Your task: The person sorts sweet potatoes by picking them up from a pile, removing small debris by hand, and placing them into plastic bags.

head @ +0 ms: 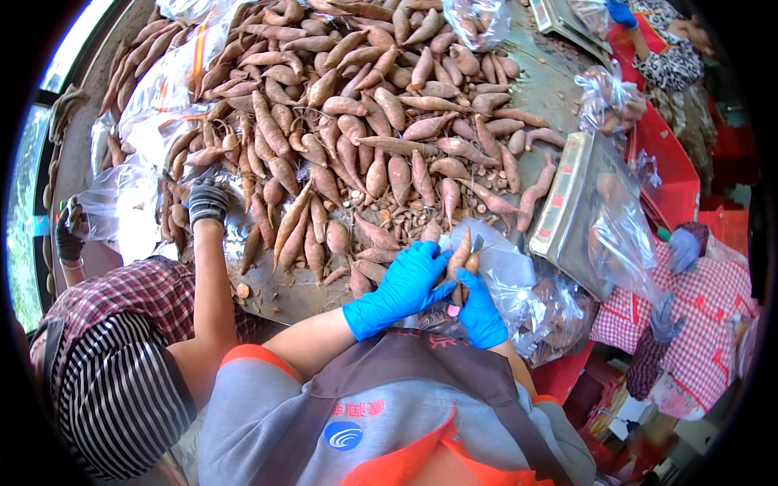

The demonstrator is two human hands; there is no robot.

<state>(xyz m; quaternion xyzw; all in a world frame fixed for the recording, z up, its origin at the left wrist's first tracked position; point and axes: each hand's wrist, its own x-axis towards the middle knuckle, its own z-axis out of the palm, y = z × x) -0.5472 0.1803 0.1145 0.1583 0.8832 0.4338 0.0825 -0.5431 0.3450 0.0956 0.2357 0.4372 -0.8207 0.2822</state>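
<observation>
In blue gloves, both my hands meet at the table's near edge. My left hand (404, 282) has its fingers around the side of a sweet potato (459, 261). From the right, my right hand (481, 307) grips a second sweet potato (472, 262) pressed beside the first, with a dark flat blade-like piece (477, 243) next to its tip; what that piece belongs to is hidden. Below the hands is a clear plastic bag, partly covered. Beyond them lies a large heap of sweet potatoes (377, 121), with cut end pieces (404, 222) at its near side.
A co-worker in striped gloves (208, 200) reaches into the heap at left, beside plastic bags (152, 140). To my right are a scale (562, 194) with a bagged load, a filled plastic bag (550, 316) and red crates (668, 164). Other people stand at the right.
</observation>
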